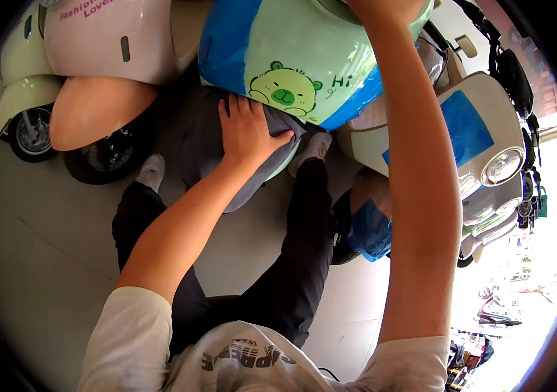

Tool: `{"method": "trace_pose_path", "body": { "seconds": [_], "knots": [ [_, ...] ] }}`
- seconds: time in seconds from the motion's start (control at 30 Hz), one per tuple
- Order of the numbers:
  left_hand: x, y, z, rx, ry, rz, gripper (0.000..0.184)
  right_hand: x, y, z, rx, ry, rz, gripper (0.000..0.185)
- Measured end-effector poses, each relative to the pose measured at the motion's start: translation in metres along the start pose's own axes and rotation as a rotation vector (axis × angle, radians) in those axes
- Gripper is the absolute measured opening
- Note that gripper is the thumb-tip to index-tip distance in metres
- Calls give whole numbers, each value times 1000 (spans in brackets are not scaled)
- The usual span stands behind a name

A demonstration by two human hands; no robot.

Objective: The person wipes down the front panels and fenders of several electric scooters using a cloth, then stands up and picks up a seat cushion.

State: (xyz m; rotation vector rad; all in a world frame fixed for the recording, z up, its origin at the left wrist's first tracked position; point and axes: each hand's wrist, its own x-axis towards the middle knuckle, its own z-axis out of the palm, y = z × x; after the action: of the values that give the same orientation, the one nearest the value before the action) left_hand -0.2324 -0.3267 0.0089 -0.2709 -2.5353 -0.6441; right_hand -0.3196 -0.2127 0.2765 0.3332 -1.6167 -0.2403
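My left hand (249, 130) lies on a dark grey cloth (203, 147), its fingers stretched out and the thumb apart. The cloth is draped over the front fender of a pale green scooter, and a strip of green fender (285, 163) shows at its right edge. Just above is the scooter's front panel (298, 46), with a bear drawing, the word "Hi" and blue film along its sides. My right hand (388, 8) reaches to the top of this panel, near the headlight area. The frame's upper edge cuts off its fingers, so what they touch is hidden.
A pink scooter (108, 42) with a peach fender (98, 108) stands close on the left, a cream one (27, 108) beyond it. To the right, a cream scooter (415, 140) with blue film stands before a row of others. My feet straddle the green scooter's fender.
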Motion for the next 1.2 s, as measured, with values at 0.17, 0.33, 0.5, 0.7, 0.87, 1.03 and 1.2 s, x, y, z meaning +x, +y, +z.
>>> {"method": "trace_pose_path", "body": {
  "seconds": [0.17, 0.33, 0.5, 0.7, 0.87, 1.03, 1.2],
  "knots": [
    [5, 9, 7, 7, -2, -31, 99, 2, -2, 5, 13, 12, -2, 72],
    [11, 14, 11, -41, 126, -9, 88, 1, -5, 7, 6, -3, 13, 73],
    [17, 18, 16, -99, 197, -17, 85, 2, -2, 7, -1, -13, -5, 72],
    [18, 19, 15, -95, 180, -30, 85, 2, 0, 9, -31, -2, -25, 72],
    [18, 18, 13, -79, 163, -25, 87, 2, -1, 7, -26, -9, -20, 71],
    [17, 17, 13, -94, 113, -41, 88, 3, -2, 5, -24, -19, -18, 71],
    [16, 14, 12, -77, 129, -15, 90, 4, -4, 6, -19, -12, -20, 70]
  ]
}}
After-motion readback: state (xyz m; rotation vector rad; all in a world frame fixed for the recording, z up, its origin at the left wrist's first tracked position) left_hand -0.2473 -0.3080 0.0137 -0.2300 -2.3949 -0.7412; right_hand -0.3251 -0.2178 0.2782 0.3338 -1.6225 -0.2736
